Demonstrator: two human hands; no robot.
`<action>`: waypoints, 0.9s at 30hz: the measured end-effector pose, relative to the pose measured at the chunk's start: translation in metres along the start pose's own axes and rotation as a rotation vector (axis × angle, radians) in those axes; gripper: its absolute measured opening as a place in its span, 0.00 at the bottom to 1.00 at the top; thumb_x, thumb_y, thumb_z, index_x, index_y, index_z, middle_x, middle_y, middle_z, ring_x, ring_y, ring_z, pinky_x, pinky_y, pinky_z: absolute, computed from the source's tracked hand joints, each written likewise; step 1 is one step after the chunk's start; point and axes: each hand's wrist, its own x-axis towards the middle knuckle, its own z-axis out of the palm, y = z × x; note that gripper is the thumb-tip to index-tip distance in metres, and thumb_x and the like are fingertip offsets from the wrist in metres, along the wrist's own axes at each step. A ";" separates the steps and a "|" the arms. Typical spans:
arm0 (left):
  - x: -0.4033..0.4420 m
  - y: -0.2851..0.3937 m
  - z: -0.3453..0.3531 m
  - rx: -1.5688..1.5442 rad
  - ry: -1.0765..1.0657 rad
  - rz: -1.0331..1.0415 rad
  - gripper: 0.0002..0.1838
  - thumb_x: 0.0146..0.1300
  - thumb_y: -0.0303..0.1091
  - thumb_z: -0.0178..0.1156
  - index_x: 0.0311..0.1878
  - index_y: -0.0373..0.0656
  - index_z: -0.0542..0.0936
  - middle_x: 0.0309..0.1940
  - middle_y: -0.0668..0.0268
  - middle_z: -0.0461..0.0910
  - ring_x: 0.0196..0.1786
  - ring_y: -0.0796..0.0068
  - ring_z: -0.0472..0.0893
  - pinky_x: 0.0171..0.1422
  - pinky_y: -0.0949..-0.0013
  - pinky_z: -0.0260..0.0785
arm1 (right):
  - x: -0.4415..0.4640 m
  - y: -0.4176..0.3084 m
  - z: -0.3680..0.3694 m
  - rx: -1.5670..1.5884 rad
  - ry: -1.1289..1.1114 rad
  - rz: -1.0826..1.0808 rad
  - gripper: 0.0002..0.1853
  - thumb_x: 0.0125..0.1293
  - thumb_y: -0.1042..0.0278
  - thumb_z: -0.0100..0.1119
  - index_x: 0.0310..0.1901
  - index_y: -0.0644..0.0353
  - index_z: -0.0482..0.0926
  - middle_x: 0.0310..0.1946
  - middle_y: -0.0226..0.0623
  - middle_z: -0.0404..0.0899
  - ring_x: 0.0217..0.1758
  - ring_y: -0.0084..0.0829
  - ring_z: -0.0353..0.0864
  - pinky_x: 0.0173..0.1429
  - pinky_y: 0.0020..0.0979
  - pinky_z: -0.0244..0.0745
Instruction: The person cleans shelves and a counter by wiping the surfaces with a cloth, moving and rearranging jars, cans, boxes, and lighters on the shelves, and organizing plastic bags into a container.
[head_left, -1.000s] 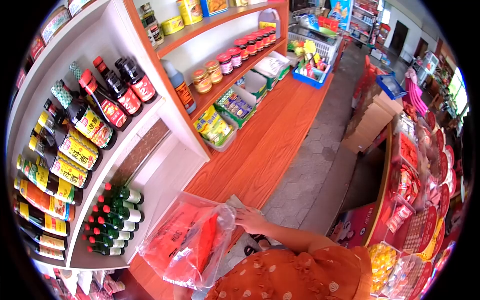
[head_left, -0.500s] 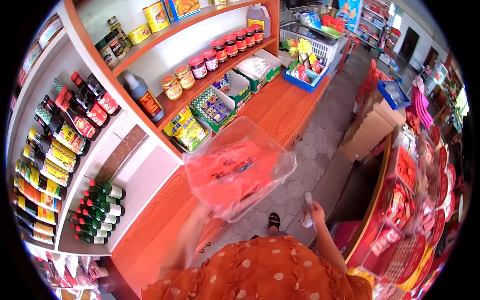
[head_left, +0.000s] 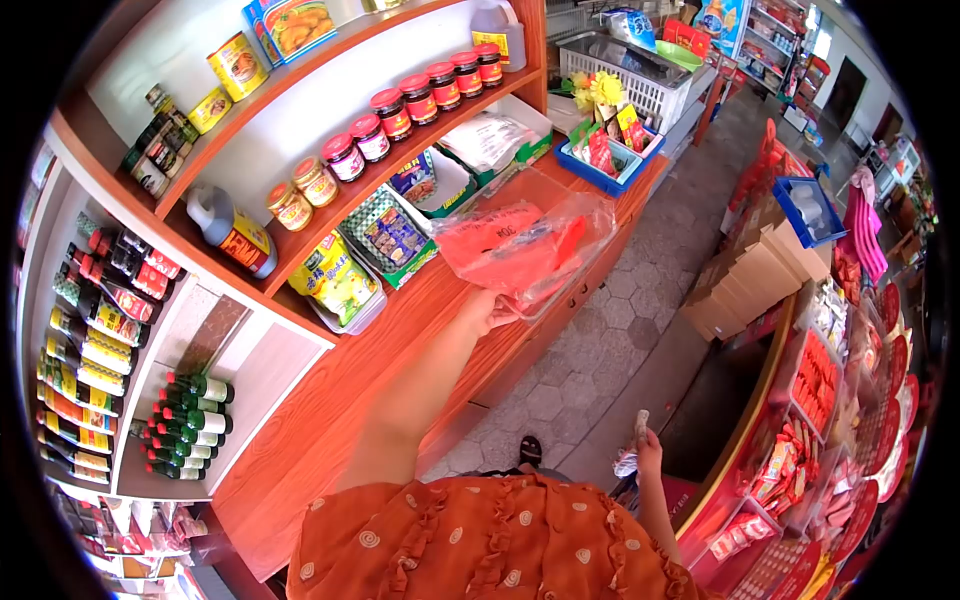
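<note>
My left hand point(head_left: 490, 310) is closed on the near edge of a clear plastic bag point(head_left: 575, 235) with red bags point(head_left: 510, 240) inside, held over the wooden counter point(head_left: 330, 395) beside the shelf. Some dark printing shows on the red plastic. Down at my right side, my right hand point(head_left: 648, 450) is closed round a small crumpled, whitish cloth-like item point(head_left: 628, 458); its exact nature is unclear.
Shelves on the left hold jars point(head_left: 418, 98), a large brown bottle point(head_left: 232, 232) and green bottles point(head_left: 195, 420). A blue basket point(head_left: 610, 160) stands at the counter's far end. Cardboard boxes point(head_left: 745, 275) and a candy display point(head_left: 815, 385) line the right side, across a paved aisle point(head_left: 590, 345).
The bag has moved from low on the left, up and away along the counter, now in my left hand. My right hand has come back to my right side with the crumpled item.
</note>
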 end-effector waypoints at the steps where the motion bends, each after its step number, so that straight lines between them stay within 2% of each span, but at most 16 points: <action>1: -0.009 0.001 0.009 -0.012 0.045 0.030 0.31 0.66 0.46 0.62 0.66 0.39 0.68 0.53 0.49 0.77 0.53 0.51 0.81 0.58 0.49 0.79 | 0.006 0.000 0.008 -0.003 -0.035 -0.024 0.18 0.74 0.70 0.46 0.62 0.58 0.72 0.25 0.35 0.77 0.19 0.31 0.78 0.24 0.34 0.78; 4: -0.018 -0.007 -0.016 -0.062 0.107 -0.011 0.29 0.67 0.41 0.61 0.68 0.42 0.67 0.52 0.54 0.79 0.51 0.54 0.82 0.56 0.48 0.79 | -0.002 -0.036 0.061 -0.033 -0.087 0.042 0.19 0.71 0.72 0.47 0.61 0.59 0.74 0.32 0.36 0.78 0.25 0.31 0.79 0.26 0.36 0.79; 6: -0.045 0.004 -0.028 0.120 0.272 0.132 0.31 0.66 0.41 0.63 0.69 0.41 0.67 0.56 0.54 0.77 0.53 0.55 0.81 0.56 0.52 0.79 | 0.025 -0.022 0.092 -0.248 -0.325 -0.117 0.19 0.70 0.74 0.50 0.60 0.60 0.76 0.36 0.36 0.80 0.32 0.28 0.81 0.34 0.33 0.80; 7: -0.060 0.015 -0.031 0.213 0.350 0.205 0.31 0.66 0.41 0.64 0.69 0.40 0.67 0.57 0.54 0.76 0.54 0.56 0.81 0.56 0.54 0.79 | 0.017 -0.040 0.120 -0.312 -0.407 -0.182 0.19 0.69 0.74 0.51 0.60 0.60 0.77 0.39 0.35 0.81 0.36 0.27 0.81 0.40 0.31 0.79; 9: -0.076 0.037 -0.040 0.506 0.410 0.437 0.31 0.67 0.44 0.64 0.68 0.39 0.70 0.61 0.57 0.75 0.57 0.60 0.79 0.60 0.59 0.76 | -0.001 -0.069 0.198 -0.372 -0.613 -0.249 0.18 0.71 0.75 0.52 0.61 0.62 0.77 0.47 0.33 0.81 0.47 0.24 0.79 0.54 0.26 0.75; 12: -0.091 0.071 -0.014 0.738 0.362 0.904 0.32 0.64 0.42 0.65 0.68 0.40 0.70 0.65 0.52 0.73 0.63 0.61 0.77 0.62 0.64 0.74 | -0.044 -0.114 0.311 -0.338 -0.948 -0.356 0.22 0.72 0.66 0.55 0.66 0.58 0.72 0.55 0.42 0.78 0.57 0.37 0.77 0.61 0.35 0.73; 13: -0.097 0.077 0.000 0.895 0.321 0.975 0.34 0.63 0.43 0.66 0.69 0.41 0.69 0.65 0.50 0.72 0.65 0.58 0.75 0.65 0.61 0.71 | -0.055 -0.124 0.339 -0.390 -1.031 -0.478 0.24 0.72 0.63 0.56 0.68 0.56 0.71 0.58 0.46 0.76 0.60 0.42 0.77 0.63 0.38 0.72; 15: -0.101 0.086 0.031 1.219 0.225 1.122 0.37 0.61 0.46 0.67 0.71 0.41 0.67 0.67 0.47 0.70 0.69 0.53 0.71 0.71 0.55 0.65 | -0.056 -0.132 0.367 -0.629 -1.081 -1.058 0.26 0.70 0.60 0.57 0.68 0.54 0.70 0.65 0.51 0.71 0.68 0.50 0.70 0.69 0.43 0.66; 17: -0.090 0.078 0.038 1.229 -0.002 1.073 0.40 0.58 0.47 0.69 0.71 0.42 0.67 0.69 0.50 0.68 0.73 0.50 0.66 0.76 0.54 0.57 | -0.068 -0.162 0.373 -0.836 -1.168 -1.154 0.28 0.69 0.57 0.58 0.69 0.52 0.70 0.69 0.54 0.65 0.73 0.54 0.63 0.73 0.44 0.61; 18: -0.085 0.071 0.037 1.204 -0.097 1.008 0.43 0.57 0.50 0.69 0.73 0.42 0.65 0.70 0.48 0.67 0.73 0.47 0.65 0.76 0.52 0.56 | -0.067 -0.173 0.366 -0.817 -1.195 -1.197 0.26 0.69 0.57 0.58 0.68 0.52 0.72 0.63 0.48 0.74 0.66 0.48 0.73 0.68 0.41 0.68; 19: -0.079 0.061 0.032 1.175 -0.190 0.942 0.46 0.56 0.53 0.70 0.74 0.42 0.63 0.70 0.46 0.66 0.73 0.44 0.65 0.76 0.49 0.56 | -0.071 -0.196 0.354 -0.903 -1.240 -1.053 0.26 0.69 0.57 0.59 0.67 0.52 0.73 0.60 0.47 0.76 0.63 0.45 0.76 0.66 0.41 0.70; 21: -0.070 0.034 0.016 1.216 -0.185 0.954 0.41 0.53 0.48 0.71 0.70 0.47 0.70 0.61 0.49 0.73 0.66 0.47 0.71 0.70 0.50 0.62 | -0.073 -0.247 0.326 -1.061 -1.318 -0.749 0.25 0.68 0.57 0.60 0.65 0.52 0.74 0.54 0.45 0.81 0.57 0.41 0.81 0.61 0.39 0.74; 23: -0.069 0.025 0.010 1.325 -0.132 1.018 0.36 0.52 0.44 0.72 0.67 0.51 0.75 0.54 0.52 0.77 0.61 0.52 0.75 0.66 0.51 0.64 | -0.044 -0.256 0.294 -0.895 -1.217 -0.729 0.24 0.67 0.59 0.63 0.63 0.51 0.76 0.45 0.44 0.85 0.48 0.36 0.85 0.55 0.37 0.77; 24: -0.071 0.023 0.016 1.279 -0.064 1.031 0.23 0.53 0.37 0.69 0.55 0.53 0.84 0.44 0.60 0.78 0.54 0.60 0.77 0.61 0.53 0.65 | -0.037 -0.272 0.281 -0.856 -1.148 -0.679 0.26 0.64 0.59 0.66 0.64 0.50 0.76 0.48 0.43 0.84 0.51 0.38 0.84 0.57 0.38 0.76; 25: -0.067 0.024 0.017 1.327 -0.037 1.030 0.21 0.53 0.35 0.69 0.53 0.52 0.84 0.44 0.61 0.79 0.52 0.60 0.77 0.59 0.54 0.67 | -0.033 -0.293 0.275 -0.815 -1.075 -0.633 0.28 0.62 0.60 0.68 0.65 0.50 0.76 0.51 0.43 0.83 0.54 0.39 0.82 0.59 0.38 0.75; 27: -0.057 0.027 0.019 1.423 0.021 1.031 0.18 0.53 0.32 0.68 0.50 0.51 0.85 0.42 0.62 0.79 0.50 0.60 0.77 0.55 0.56 0.70 | -0.023 -0.326 0.272 -0.843 -0.866 -1.040 0.32 0.58 0.60 0.71 0.65 0.48 0.75 0.55 0.41 0.81 0.58 0.40 0.80 0.62 0.39 0.74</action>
